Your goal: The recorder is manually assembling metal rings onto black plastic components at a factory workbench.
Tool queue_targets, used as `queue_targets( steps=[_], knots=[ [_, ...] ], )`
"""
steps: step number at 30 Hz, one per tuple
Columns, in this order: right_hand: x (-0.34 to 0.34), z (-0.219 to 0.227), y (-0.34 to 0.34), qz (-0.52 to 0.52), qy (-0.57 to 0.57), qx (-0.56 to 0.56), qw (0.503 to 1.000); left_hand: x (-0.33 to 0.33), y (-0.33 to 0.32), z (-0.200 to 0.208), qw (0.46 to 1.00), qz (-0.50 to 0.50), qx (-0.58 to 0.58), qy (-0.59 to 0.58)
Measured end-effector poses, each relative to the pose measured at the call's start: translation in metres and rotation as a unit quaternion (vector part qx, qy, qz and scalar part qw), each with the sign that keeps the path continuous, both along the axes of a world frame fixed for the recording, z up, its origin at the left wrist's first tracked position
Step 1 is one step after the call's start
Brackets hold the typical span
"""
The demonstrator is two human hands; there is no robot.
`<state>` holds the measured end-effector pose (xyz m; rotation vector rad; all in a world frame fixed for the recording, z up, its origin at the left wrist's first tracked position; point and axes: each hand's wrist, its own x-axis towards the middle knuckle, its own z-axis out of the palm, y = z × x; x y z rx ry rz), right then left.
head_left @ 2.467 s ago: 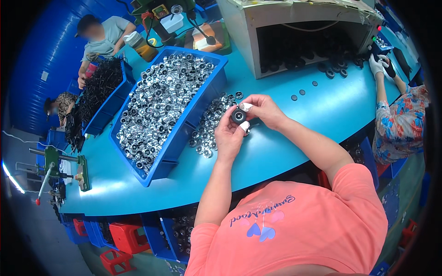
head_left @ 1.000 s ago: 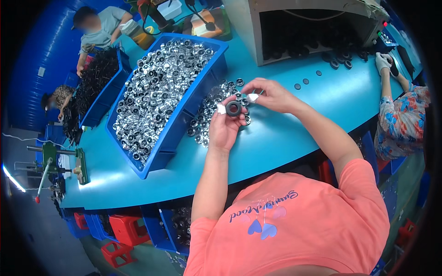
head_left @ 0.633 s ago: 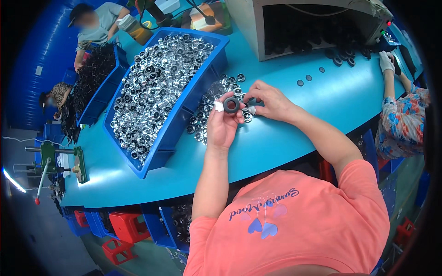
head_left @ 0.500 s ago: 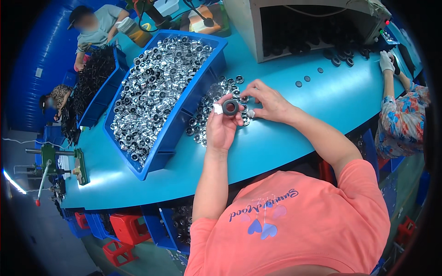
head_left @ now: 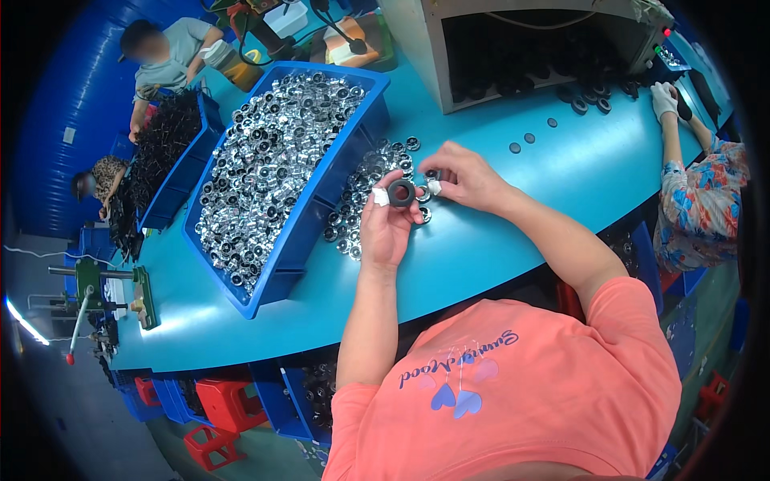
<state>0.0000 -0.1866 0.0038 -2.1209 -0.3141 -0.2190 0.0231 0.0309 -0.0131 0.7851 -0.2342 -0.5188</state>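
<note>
My left hand (head_left: 383,234), palm up, holds a black rubber ring (head_left: 401,204) between thumb and fingers. A white wrap (head_left: 380,196) covers its thumb tip. Close by on the right, my right hand (head_left: 475,180) pinches a small shiny wheel-like part with a dark centre (head_left: 431,174); the fingers partly hide it. That hand also has a white wrap (head_left: 434,186) on a fingertip. Beneath and beside both hands lies a loose pile of similar clear, silvery parts with black centres (head_left: 345,231).
A large blue bin (head_left: 277,268) full of shiny parts stands left of my hands. Behind it is a bin of black pieces (head_left: 164,144). A white-framed box (head_left: 437,64) holds black rings. Several black discs (head_left: 529,139) lie on the turquoise table (head_left: 513,216). Other people work left and right.
My right hand has lifted a shiny part from the pile; it now shows between the fingertips. The left hand keeps the black ring almost in place. The whole view has shifted slightly.
</note>
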Motion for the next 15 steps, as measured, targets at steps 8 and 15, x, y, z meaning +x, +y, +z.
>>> queue_targets(
  steps=[8,15],
  knots=[
    [-0.009,0.025,0.007,0.046,0.002,0.145,0.988,-0.002,-0.003,0.003,1.0,0.017,0.024,-0.001],
    [-0.009,0.02,0.013,0.05,-0.025,0.182,0.982,-0.003,-0.004,0.002,0.999,0.023,0.042,-0.014]
  ],
)
